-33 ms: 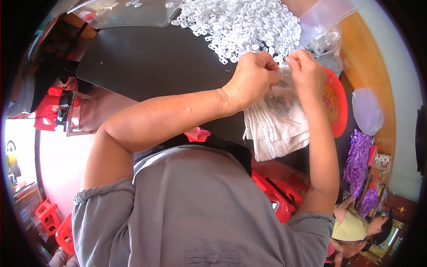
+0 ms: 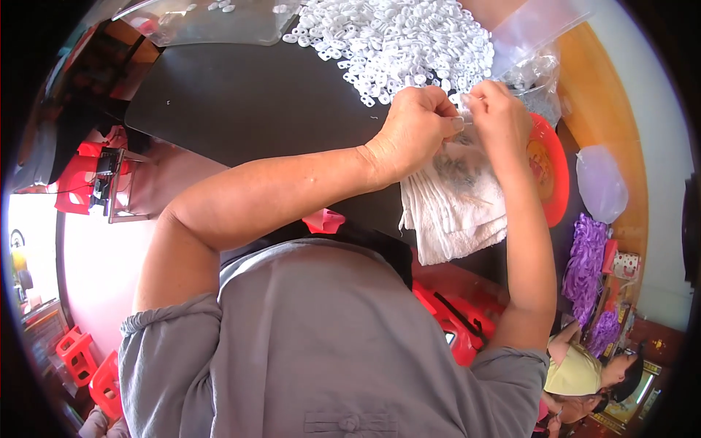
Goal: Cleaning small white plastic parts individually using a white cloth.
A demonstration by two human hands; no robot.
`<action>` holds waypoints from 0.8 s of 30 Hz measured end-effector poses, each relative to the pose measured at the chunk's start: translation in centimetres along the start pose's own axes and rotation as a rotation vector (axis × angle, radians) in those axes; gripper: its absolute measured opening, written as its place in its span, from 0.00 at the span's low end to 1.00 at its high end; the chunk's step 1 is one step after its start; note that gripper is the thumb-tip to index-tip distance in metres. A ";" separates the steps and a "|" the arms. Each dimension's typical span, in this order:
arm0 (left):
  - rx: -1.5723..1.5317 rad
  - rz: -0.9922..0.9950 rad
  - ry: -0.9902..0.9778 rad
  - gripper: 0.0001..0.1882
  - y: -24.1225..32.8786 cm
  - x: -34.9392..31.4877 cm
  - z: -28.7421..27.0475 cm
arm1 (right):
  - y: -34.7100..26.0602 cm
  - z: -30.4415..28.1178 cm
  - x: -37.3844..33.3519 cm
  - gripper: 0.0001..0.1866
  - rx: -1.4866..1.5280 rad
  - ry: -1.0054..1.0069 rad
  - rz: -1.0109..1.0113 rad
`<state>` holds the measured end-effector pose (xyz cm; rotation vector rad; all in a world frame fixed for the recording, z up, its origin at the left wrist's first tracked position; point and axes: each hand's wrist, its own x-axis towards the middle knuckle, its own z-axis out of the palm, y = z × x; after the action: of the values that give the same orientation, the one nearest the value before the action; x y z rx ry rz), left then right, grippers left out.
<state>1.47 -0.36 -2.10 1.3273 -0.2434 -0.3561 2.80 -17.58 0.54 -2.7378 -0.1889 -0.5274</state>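
My left hand (image 2: 418,130) is closed in a pinch just above a folded white towel (image 2: 445,226). A tiny pale thing shows at its fingertips, too small to name. Close beside it on the right, my right hand (image 2: 501,115) is also pinched, its fingertips near the left ones; what they hold, if anything, I cannot make out. Dark, thin bits lie on the upper part of the towel, partly under my hands. Just beyond both hands spreads a heap of small white oval pieces with holes (image 2: 409,47).
The dark tabletop (image 2: 234,102) holds a clear plastic box (image 2: 212,25) at far left. On the right are a red round dish (image 2: 558,171), clear plastic bags (image 2: 537,77) and purple ribbon-like bundles (image 2: 584,259). Red stools (image 2: 77,354) stand at lower left; another person (image 2: 577,372) is at lower right.
My right hand's fingertips have shifted slightly left, closer to my left fingertips. My left hand has hardly moved.
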 end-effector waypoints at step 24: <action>-0.056 -0.010 -0.059 0.07 0.8 0.3 -0.4 | 0.6 -2.3 -2.6 0.07 0.890 -0.032 0.382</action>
<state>2.02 0.04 -1.41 1.2645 -0.2746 -0.4077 -0.25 -19.10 1.39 -1.8445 0.0841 -0.2079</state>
